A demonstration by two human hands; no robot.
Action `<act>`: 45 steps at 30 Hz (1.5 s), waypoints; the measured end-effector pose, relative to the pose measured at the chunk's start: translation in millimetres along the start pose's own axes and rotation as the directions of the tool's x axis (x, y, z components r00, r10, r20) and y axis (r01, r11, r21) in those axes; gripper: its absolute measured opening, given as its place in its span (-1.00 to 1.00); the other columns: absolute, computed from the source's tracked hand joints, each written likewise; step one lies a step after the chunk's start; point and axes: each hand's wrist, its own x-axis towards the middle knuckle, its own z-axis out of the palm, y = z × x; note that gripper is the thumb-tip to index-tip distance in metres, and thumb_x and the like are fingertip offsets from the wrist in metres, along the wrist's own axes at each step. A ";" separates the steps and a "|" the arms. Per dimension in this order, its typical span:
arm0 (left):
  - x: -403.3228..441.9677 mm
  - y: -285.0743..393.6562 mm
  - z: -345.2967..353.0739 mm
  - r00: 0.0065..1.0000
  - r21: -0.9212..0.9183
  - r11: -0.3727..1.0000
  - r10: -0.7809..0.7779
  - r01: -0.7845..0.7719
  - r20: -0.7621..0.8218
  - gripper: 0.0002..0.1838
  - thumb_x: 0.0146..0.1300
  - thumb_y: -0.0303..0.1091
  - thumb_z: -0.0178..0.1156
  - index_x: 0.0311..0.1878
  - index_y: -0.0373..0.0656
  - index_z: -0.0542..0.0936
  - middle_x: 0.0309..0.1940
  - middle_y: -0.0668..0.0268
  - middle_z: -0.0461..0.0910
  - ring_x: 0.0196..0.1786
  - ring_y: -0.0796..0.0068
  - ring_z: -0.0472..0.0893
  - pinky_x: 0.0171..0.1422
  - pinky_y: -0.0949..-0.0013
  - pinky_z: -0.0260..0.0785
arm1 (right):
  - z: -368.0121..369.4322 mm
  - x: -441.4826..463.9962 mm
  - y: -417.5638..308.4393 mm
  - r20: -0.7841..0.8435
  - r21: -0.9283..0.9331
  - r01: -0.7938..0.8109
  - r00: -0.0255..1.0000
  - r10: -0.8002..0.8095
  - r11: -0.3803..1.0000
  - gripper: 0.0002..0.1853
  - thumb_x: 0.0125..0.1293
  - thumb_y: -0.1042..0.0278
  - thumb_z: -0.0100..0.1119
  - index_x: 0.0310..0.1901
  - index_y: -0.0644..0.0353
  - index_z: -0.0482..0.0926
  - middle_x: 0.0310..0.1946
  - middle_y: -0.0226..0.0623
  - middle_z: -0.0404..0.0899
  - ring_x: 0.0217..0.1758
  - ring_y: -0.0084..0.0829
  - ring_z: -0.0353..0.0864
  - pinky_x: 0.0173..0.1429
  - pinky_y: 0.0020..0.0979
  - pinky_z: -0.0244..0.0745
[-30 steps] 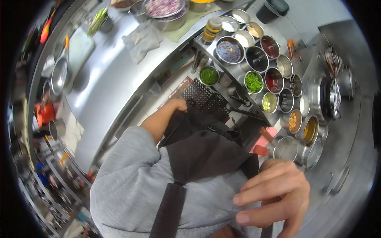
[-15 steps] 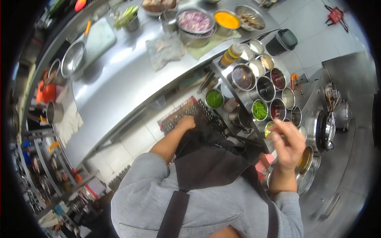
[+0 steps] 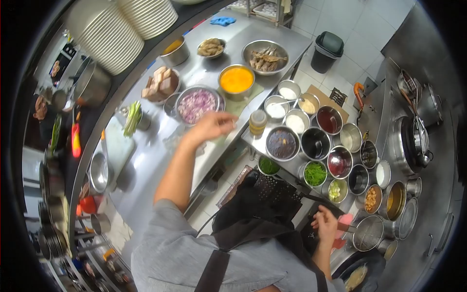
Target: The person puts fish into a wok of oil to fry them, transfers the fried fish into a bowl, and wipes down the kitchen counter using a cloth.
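My left hand (image 3: 214, 125) is stretched out over the front edge of the steel counter, its fingers loosely extended and holding nothing. It is beside a bowl of chopped purple onion (image 3: 195, 104), and a pot of orange-yellow liquid (image 3: 236, 79) stands just beyond. Low on the right, my right hand (image 3: 325, 225) is loosely curled with fingers apart and nothing visible in it. Close to it are a pink cloth (image 3: 344, 221) and a round wire strainer (image 3: 368, 233). Below that, a dark wok (image 3: 340, 265) contains a pale piece of food (image 3: 357, 278).
Several steel pots of sauces, powders and chopped greens (image 3: 315, 173) crowd the right-hand station, with a squeeze bottle (image 3: 258, 121) at its corner. A bowl of brown pieces (image 3: 265, 58) stands on the counter (image 3: 160, 146). A black bin (image 3: 327, 52) is on the floor.
My left hand has risen from low by the perforated mat to above the counter edge. My right hand has dropped toward the pink cloth. The view has shifted, showing stacked plates and the wok.
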 end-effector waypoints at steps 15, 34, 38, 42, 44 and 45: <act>420.7 -47.7 -125.8 0.911 0.673 0.668 -0.019 0.318 -0.412 -0.58 0.05 -0.37 0.11 0.05 -0.02 0.61 -0.01 0.07 0.60 0.07 0.11 0.57 0.18 0.15 0.41 | 17.7 28.3 51.7 -0.369 -0.095 -0.467 0.837 0.405 0.879 -0.70 0.31 0.51 0.00 0.05 0.37 0.48 -0.48 -0.26 0.56 -0.65 -0.52 0.54 -0.66 -0.56 0.37; 503.0 -30.6 18.2 0.943 0.728 0.642 -0.024 -0.241 0.333 -0.67 0.03 -0.26 0.27 -0.09 -0.11 0.65 -0.13 0.11 0.64 0.01 0.13 0.59 0.10 0.18 0.43 | 44.5 44.8 39.7 -0.457 -0.126 -0.556 0.768 0.449 0.822 -0.71 0.22 0.55 0.05 -0.02 0.39 0.56 -0.55 -0.24 0.57 -0.65 -0.52 0.54 -0.59 -0.52 0.41; 503.4 -37.9 27.3 0.940 0.687 0.669 0.050 -0.283 0.338 -0.70 0.03 -0.27 0.27 -0.12 -0.10 0.66 -0.14 0.14 0.65 0.00 0.14 0.59 0.10 0.18 0.43 | 52.3 44.0 33.0 -0.455 -0.138 -0.595 0.748 0.483 0.792 -0.70 0.20 0.57 0.04 -0.02 0.36 0.57 -0.56 -0.24 0.57 -0.64 -0.52 0.54 -0.57 -0.50 0.42; 504.9 -41.2 24.2 0.926 0.655 0.661 0.190 -0.365 0.325 -0.75 0.03 -0.31 0.26 -0.18 -0.10 0.67 -0.19 0.15 0.66 -0.05 0.12 0.61 0.06 0.19 0.45 | 53.0 40.2 38.0 -0.450 -0.138 -0.590 0.753 0.480 0.795 -0.70 0.19 0.58 0.04 -0.02 0.34 0.57 -0.54 -0.24 0.59 -0.64 -0.52 0.55 -0.56 -0.48 0.43; 505.7 -39.8 12.1 0.939 0.648 0.683 0.198 -0.337 0.280 -0.75 0.03 -0.32 0.25 -0.18 -0.07 0.68 -0.16 0.16 0.66 -0.04 0.15 0.61 0.08 0.18 0.45 | 51.4 38.2 45.2 -0.467 -0.159 -0.593 0.749 0.469 0.789 -0.70 0.19 0.58 0.05 -0.02 0.35 0.57 -0.52 -0.23 0.60 -0.64 -0.51 0.55 -0.56 -0.48 0.43; 506.8 -38.3 2.9 0.951 0.638 0.706 0.208 -0.309 0.230 -0.76 0.03 -0.34 0.25 -0.18 -0.04 0.68 -0.13 0.17 0.65 -0.02 0.18 0.61 0.10 0.18 0.45 | 51.1 37.6 45.5 -0.465 -0.157 -0.591 0.751 0.469 0.791 -0.70 0.19 0.58 0.05 -0.02 0.35 0.57 -0.52 -0.23 0.60 -0.64 -0.51 0.55 -0.56 -0.48 0.43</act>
